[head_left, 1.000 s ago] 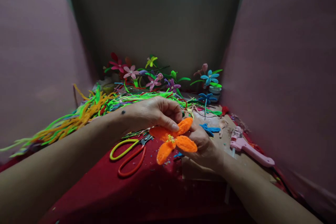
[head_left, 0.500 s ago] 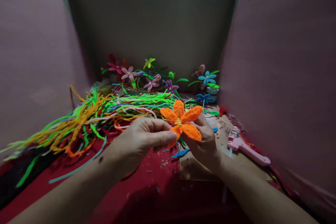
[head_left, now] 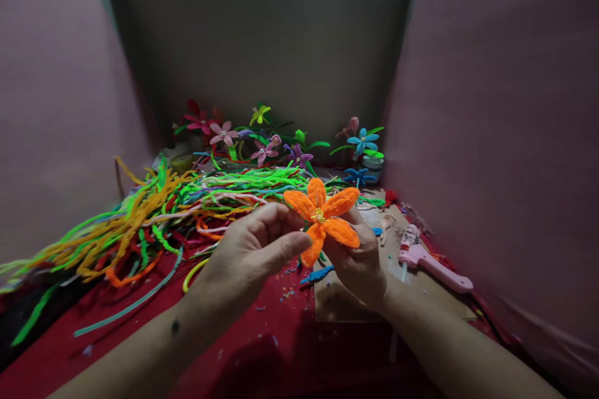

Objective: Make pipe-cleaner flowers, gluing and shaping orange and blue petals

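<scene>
An orange pipe cleaner flower (head_left: 341,202) with a yellow centre faces me between my hands. My right hand (head_left: 360,262) is closed behind it and holds it from below; the fingertips and stem are hidden by the petals. At the flower's left side is my left hand (head_left: 255,252), its thumb apart from the curled fingers. The thumb tip lies at the edge of the lower petal, and the fingertips reach close to the left petal. Whether they touch the flower I cannot tell.
A heap of coloured pipe cleaners (head_left: 140,218) spreads over the red cloth (head_left: 224,349) at left. Finished flowers (head_left: 262,153) stand along the back. At right, a pink glue gun (head_left: 435,268) lies on a cardboard sheet (head_left: 341,305), near a blue pipe cleaner piece (head_left: 318,274).
My left thumb has come off the lower petal, which now shows whole and hangs straighter down. The left hand's fingers have parted from the thumb. The right hand keeps its hold.
</scene>
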{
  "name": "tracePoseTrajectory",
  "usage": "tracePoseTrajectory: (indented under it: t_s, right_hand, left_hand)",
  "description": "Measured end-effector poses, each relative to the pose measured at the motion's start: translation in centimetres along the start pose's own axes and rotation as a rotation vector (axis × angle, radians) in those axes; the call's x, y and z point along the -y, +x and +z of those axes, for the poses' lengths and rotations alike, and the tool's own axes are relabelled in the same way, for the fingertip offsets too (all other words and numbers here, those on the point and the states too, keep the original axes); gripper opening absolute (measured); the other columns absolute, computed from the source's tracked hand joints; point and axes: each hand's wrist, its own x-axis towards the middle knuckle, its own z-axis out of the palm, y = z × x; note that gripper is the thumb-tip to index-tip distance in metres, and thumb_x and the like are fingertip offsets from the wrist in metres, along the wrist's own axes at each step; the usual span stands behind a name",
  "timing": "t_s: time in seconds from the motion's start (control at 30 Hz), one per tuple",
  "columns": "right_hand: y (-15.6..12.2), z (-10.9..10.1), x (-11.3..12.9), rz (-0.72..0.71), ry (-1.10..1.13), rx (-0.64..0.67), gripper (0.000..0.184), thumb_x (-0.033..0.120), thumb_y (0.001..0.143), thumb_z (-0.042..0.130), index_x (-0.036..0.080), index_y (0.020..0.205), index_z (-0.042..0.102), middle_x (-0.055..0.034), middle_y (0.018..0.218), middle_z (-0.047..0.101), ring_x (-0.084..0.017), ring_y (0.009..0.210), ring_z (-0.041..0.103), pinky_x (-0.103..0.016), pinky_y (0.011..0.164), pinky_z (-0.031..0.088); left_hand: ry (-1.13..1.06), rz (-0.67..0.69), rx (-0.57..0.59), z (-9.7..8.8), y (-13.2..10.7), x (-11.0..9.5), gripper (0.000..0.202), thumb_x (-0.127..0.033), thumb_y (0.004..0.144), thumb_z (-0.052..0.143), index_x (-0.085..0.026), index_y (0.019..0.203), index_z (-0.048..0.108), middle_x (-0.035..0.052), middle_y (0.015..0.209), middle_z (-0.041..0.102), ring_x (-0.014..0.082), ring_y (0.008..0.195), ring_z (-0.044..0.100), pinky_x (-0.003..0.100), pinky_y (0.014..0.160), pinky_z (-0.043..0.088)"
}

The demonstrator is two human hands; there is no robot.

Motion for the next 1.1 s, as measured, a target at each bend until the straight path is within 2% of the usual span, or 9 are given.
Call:
tracePoseTrajectory:
  t_s: [0.1, 0.17, 0.23, 0.33, 0.6, 0.8, 0.97, 1.03, 1.1]
  right_hand:
    - [-0.1, 0.1, 0.1, 0.014, 0.032, -0.01, 0.008, 0.022, 0.082, 0.057, 0.023, 0.087, 0.062, -0.0056, 0.099, 0.06, -0.018, 0.077, 0.056, -0.034, 0.068, 0.045]
    - [-0.1, 0.0, 0.2, 0.003, 0.021, 0.002, 0.007, 0.021, 0.082, 0.056, 0.023, 0.085, 0.062, -0.0052, 0.097, 0.06, -0.016, 0.073, 0.055, -0.033, 0.066, 0.045]
    - [-0.1, 0.0, 0.3, -0.008, -0.009, 0.011, 0.008, 0.02, 0.082, 0.056, 0.023, 0.081, 0.063, -0.0047, 0.094, 0.059, -0.016, 0.071, 0.053, -0.034, 0.066, 0.044]
    - [-0.2, 0.0, 0.3, -0.004, -0.052, -0.007, 0.008, 0.021, 0.082, 0.055, 0.022, 0.079, 0.063, -0.0051, 0.094, 0.058, -0.017, 0.075, 0.054, -0.035, 0.069, 0.044]
    - [-0.6, 0.1, 0.1, 0.016, -0.063, -0.021, 0.008, 0.022, 0.083, 0.056, 0.022, 0.084, 0.063, -0.0064, 0.099, 0.058, -0.02, 0.084, 0.056, -0.037, 0.075, 0.044]
    - [-0.3, 0.0, 0.1, -0.001, -0.01, -0.049, 0.007, 0.02, 0.082, 0.057, 0.023, 0.086, 0.062, -0.0044, 0.096, 0.06, -0.016, 0.073, 0.055, -0.035, 0.071, 0.044]
    - [-0.5, -0.1, 0.2, -0.066, -0.006, 0.017, 0.007, 0.019, 0.081, 0.056, 0.023, 0.082, 0.062, -0.0052, 0.097, 0.061, -0.018, 0.079, 0.056, -0.033, 0.069, 0.043]
    - [-0.4, -0.1, 0.4, -0.103, -0.007, 0.044, 0.008, 0.018, 0.08, 0.056, 0.023, 0.082, 0.063, -0.0057, 0.097, 0.062, -0.02, 0.085, 0.055, -0.034, 0.069, 0.043]
    - [-0.2, -0.1, 0.7, -0.122, -0.01, 0.06, 0.008, 0.017, 0.079, 0.056, 0.023, 0.081, 0.062, -0.0056, 0.095, 0.062, -0.021, 0.088, 0.055, -0.034, 0.07, 0.044]
  left_hand:
    - [0.412, 0.422, -0.336, -0.9, 0.4, -0.2, 0.015, -0.024, 0.082, 0.057, -0.02, 0.096, 0.058, 0.0006, 0.08, 0.058, 0.0124, 0.071, 0.056, 0.024, 0.064, 0.046]
    - [0.754, 0.69, -0.415, -1.5, 0.9, 0.2, 0.024, -0.019, 0.079, 0.06, -0.022, 0.103, 0.059, 0.0043, 0.097, 0.058, 0.0171, 0.089, 0.056, 0.03, 0.075, 0.047]
    - [0.953, 0.862, -0.348, -1.8, 1.4, 0.7, 0.024, -0.017, 0.079, 0.061, -0.021, 0.102, 0.059, 0.0059, 0.099, 0.059, 0.018, 0.091, 0.056, 0.031, 0.076, 0.047]
    - [1.057, 0.997, -0.275, -1.8, 1.3, 1.5, 0.018, -0.013, 0.077, 0.062, -0.016, 0.095, 0.058, 0.0063, 0.088, 0.063, 0.0172, 0.08, 0.057, 0.031, 0.071, 0.048]
    - [1.225, 1.102, -0.266, -0.8, -0.4, 2.0, 0.021, -0.011, 0.076, 0.061, -0.006, 0.097, 0.059, 0.0124, 0.085, 0.065, 0.0224, 0.076, 0.057, 0.038, 0.069, 0.048]
    - [0.875, 0.95, -0.136, -1.0, -0.3, 1.2, 0.013, -0.005, 0.078, 0.055, -0.01, 0.088, 0.061, 0.0093, 0.081, 0.064, 0.0164, 0.075, 0.058, 0.028, 0.065, 0.049]
    - [0.442, 0.414, -0.144, -2.0, 0.7, -0.5, 0.009, -0.021, 0.081, 0.057, -0.015, 0.087, 0.06, 0.0019, 0.071, 0.064, 0.0115, 0.061, 0.058, 0.023, 0.055, 0.048]
    - [0.233, 0.224, -0.032, -2.5, 1.9, -1.2, 0.025, -0.028, 0.077, 0.062, -0.015, 0.099, 0.058, 0.0006, 0.066, 0.063, 0.0115, 0.055, 0.058, 0.022, 0.048, 0.047]
    - [0.13, 0.178, 0.084, -3.0, 3.2, -1.6, 0.046, -0.023, 0.074, 0.066, -0.02, 0.117, 0.052, -0.0011, 0.068, 0.062, 0.011, 0.056, 0.058, 0.022, 0.051, 0.048]
